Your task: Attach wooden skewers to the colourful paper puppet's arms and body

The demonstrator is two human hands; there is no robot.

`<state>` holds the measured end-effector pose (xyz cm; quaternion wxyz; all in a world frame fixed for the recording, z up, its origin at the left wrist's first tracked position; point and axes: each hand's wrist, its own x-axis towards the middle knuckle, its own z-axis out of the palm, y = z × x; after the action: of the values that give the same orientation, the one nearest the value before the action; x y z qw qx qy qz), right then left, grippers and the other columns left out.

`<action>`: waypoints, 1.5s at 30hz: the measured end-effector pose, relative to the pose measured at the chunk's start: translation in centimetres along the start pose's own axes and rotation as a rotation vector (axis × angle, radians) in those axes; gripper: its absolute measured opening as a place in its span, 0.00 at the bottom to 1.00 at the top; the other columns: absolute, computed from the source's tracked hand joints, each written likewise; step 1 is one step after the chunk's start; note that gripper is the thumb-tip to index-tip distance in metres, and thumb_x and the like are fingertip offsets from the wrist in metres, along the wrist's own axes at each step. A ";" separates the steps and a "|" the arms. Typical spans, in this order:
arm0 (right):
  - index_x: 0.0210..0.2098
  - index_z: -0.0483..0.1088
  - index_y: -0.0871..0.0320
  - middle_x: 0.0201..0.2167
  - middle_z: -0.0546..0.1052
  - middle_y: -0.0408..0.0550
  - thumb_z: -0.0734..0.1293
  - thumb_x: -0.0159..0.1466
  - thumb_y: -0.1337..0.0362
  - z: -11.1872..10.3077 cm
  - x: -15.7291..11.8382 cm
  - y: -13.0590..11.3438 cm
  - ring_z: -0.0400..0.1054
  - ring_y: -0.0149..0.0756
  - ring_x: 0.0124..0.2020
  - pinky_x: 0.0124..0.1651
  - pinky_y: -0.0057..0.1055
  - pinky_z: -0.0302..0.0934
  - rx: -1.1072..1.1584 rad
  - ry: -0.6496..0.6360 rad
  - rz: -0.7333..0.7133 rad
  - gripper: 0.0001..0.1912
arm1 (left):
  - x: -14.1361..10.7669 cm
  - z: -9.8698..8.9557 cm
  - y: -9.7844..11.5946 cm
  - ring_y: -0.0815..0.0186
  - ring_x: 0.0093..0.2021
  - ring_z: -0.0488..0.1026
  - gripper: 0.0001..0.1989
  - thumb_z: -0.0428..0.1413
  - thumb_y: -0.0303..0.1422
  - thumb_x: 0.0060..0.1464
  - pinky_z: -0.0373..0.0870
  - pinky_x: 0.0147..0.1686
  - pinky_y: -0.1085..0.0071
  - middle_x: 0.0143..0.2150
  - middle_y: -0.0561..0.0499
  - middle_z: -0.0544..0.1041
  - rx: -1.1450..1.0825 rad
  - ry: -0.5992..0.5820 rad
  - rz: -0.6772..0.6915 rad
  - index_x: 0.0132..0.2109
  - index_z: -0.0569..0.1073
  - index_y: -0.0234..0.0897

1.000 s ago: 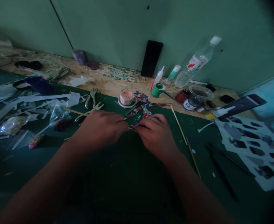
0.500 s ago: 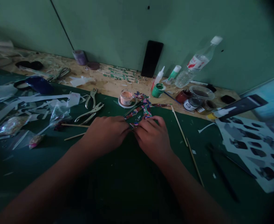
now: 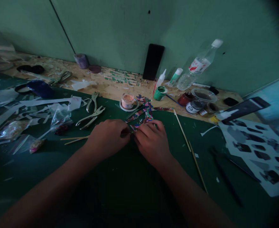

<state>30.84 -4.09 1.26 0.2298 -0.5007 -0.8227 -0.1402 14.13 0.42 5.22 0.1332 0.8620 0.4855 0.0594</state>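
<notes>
Near the middle of the green mat, my left hand has its thumb and fingers pinched together. A thin wooden stick juts out behind its wrist and appears to run through the grip. Beside it, almost fingertip to fingertip, my right hand is closed with curled fingers. The end of a multicoloured patterned strip shows at its fingertips; the rest of what it grips is hidden. More patterned strips lie just beyond the hands. A second stick crosses near the first on the mat.
A jar of peach-coloured powder, green pot, glue bottle and plastic bottle stand beyond. Pliers-like punches, bags and paper scraps lie left. Sticks, dark tools and a printed sheet lie right.
The stick behind my left wrist has swung down towards the other stick. My left fingers have tilted, opening a small gap inside the pinch. My right hand has stayed nearly in place.
</notes>
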 end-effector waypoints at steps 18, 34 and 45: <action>0.28 0.70 0.57 0.32 0.76 0.44 0.64 0.62 0.68 0.2 -0.1 0.1 0.68 0.35 0.38 0.53 0.39 0.51 0.089 0.000 0.111 0.07 | 0.1 -0.1 0.3 0.67 0.28 0.69 0.09 0.49 0.33 0.53 0.56 0.26 0.71 0.30 0.52 0.75 -0.004 0.062 0.057 0.29 0.72 0.38; 0.29 0.73 0.58 0.26 0.76 0.47 0.62 0.60 0.66 -1.9 0.0 6.2 0.68 0.35 0.29 0.33 0.31 0.57 0.201 -0.053 0.540 0.08 | -0.4 1.5 0.5 0.58 0.25 0.72 0.13 0.47 0.38 0.53 0.58 0.21 0.69 0.26 0.47 0.74 0.178 -0.134 -0.065 0.28 0.72 0.39; 0.35 0.72 0.57 0.28 0.75 0.45 0.69 0.58 0.54 -1.7 0.2 3.8 0.68 0.35 0.29 0.30 0.30 0.54 0.190 -0.259 0.519 0.13 | 0.1 1.2 -0.5 0.54 0.33 0.75 0.13 0.46 0.37 0.55 0.67 0.28 0.64 0.35 0.43 0.77 0.220 -0.207 -0.074 0.36 0.73 0.38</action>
<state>34.57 -2.96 2.86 0.1970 -0.6841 -0.6992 0.0656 14.06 0.49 3.94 0.0892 0.8543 0.5043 -0.0885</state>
